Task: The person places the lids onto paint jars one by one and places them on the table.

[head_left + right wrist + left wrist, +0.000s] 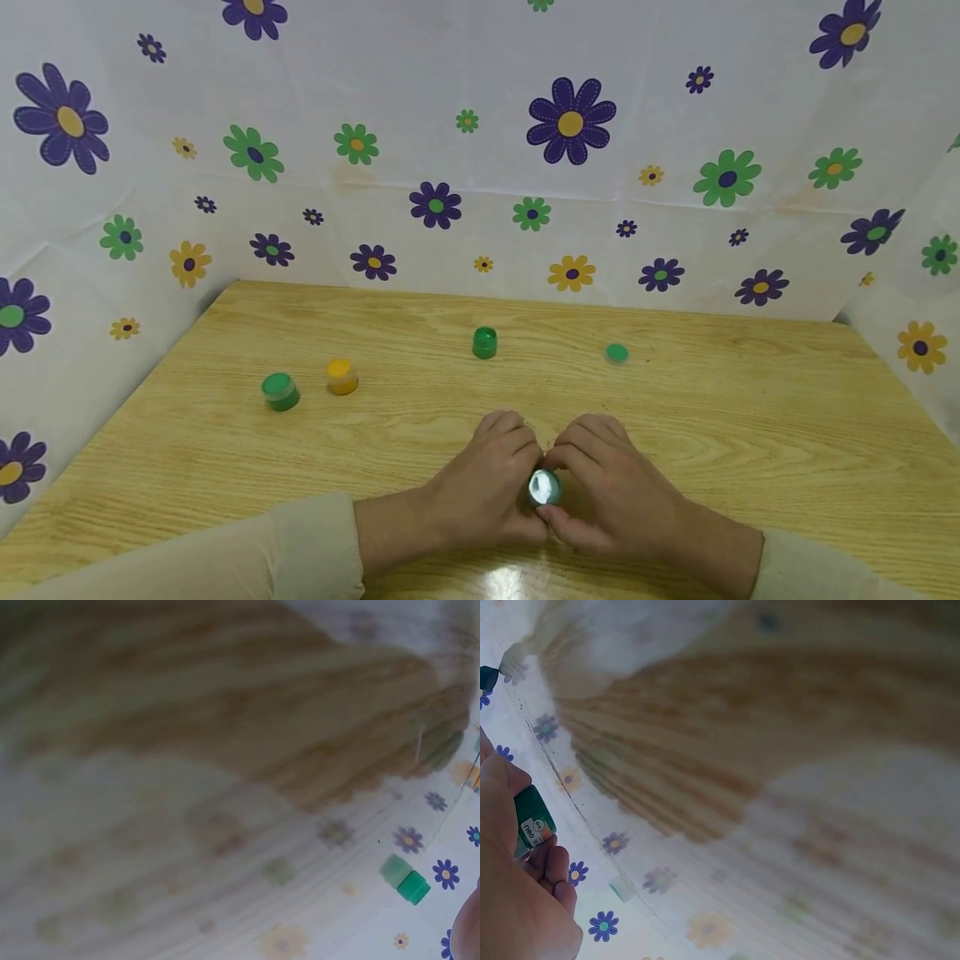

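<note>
Both hands meet over the near part of the table around a small green paint jar [544, 487] with a shiny, glare-covered top. From its left side the left hand [483, 483] grips it. On the right, the thumb and forefinger of the right hand [622, 492] pinch at its rim. In the left wrist view the left hand [517, 877] holds the labelled green jar [534, 817] between thumb and fingers. Only a bit of the right hand [469, 930] shows in the right wrist view.
Farther back on the wooden table [750, 392] stand an uncovered green jar [485, 342] and a loose green lid [617, 353]. To the left are a lidded green jar [281, 392] and an orange jar [342, 377]. A flower-print cloth [435, 83] borders the table.
</note>
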A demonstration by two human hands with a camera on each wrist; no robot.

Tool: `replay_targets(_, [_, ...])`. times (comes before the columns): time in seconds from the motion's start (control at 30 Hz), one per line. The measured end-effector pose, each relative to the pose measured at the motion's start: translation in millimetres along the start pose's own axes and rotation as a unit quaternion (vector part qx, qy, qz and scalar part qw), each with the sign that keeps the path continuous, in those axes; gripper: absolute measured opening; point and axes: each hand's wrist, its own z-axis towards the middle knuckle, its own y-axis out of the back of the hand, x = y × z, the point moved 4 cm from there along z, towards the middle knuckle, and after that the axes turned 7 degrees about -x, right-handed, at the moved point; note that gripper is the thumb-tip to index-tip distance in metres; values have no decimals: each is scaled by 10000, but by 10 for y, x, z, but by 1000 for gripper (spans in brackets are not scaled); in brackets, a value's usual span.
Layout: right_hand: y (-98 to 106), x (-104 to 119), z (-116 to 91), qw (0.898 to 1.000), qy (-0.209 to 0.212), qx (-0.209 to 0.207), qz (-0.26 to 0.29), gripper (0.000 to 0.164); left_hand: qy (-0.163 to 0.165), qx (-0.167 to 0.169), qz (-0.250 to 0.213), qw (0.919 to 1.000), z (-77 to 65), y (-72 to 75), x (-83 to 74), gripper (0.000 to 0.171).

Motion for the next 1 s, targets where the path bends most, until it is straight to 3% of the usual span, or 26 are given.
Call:
replay_targets(0.27, [-14,1,-10,9994,-277,98,201,25,264,594,78,9979,11,13,-1,31])
replay_targets(0.57, [5,18,11,9974,-662,218,192,27,216,608,374,9972,4,49,3,31])
replay_targets(0.77, [14,-19,3,9946,-982,296,127,28,565,760,325,9950,-57,63,135,30])
replay_targets(1.0, [40,-194,-23,9810,-1833,625,-109,28,1084,834,278,9902,-119,135,358,28])
